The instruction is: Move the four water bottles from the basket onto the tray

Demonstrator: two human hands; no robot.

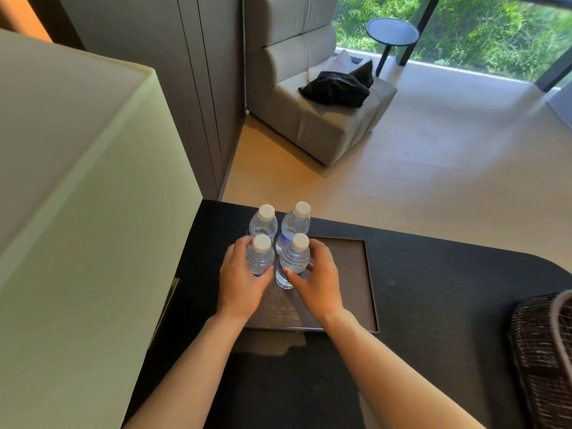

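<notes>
Several clear water bottles with white caps stand upright in a tight square at the far left corner of a dark rectangular tray [346,274] on the black table. My left hand [241,280] wraps around the near left bottle [260,257]. My right hand [318,280] wraps around the near right bottle [295,258]. Behind them stand the far left bottle [264,222] and the far right bottle [295,222], untouched. The dark woven basket [541,351] sits at the right edge of the table; its inside is mostly out of view.
A large cream lampshade [77,196] fills the left side, close to the tray. The black table [433,305] has a rounded far right corner. Beyond it are a wooden floor, a grey armchair [318,119] with dark clothing, and a small round side table [392,32].
</notes>
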